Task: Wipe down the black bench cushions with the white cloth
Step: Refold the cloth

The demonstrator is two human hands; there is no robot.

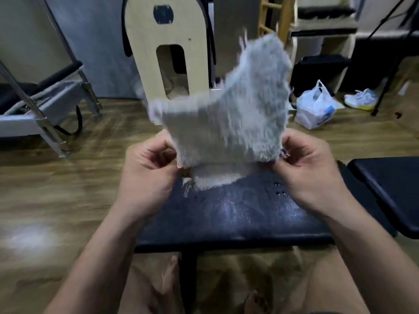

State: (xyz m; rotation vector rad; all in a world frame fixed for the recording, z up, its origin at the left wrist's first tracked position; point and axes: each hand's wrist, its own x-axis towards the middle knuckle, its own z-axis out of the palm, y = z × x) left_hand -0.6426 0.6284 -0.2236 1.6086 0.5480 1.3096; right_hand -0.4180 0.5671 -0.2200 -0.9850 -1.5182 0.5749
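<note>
Both hands, left hand (149, 164) and right hand (310, 164), are pinching the blurred white cloth (229, 114) above one black cushion (238, 214); a second cushion (390, 186), a plastic bag (315, 109) and apparently one shoe (360, 99) are lying beyond.

Setting: exercise studio, apparently Pilates. Evidence: arched wooden apparatus (167, 48) with cut-outs; metal-framed reformer-type machine (43, 103) at left; wooden ladder rungs (269, 17) behind; padded black bench cushions (235, 214); wood-look floor (56, 189).

Wood-plank floor (56, 189), arched plywood stand (167, 48), plastic bag (315, 107) behind.
</note>
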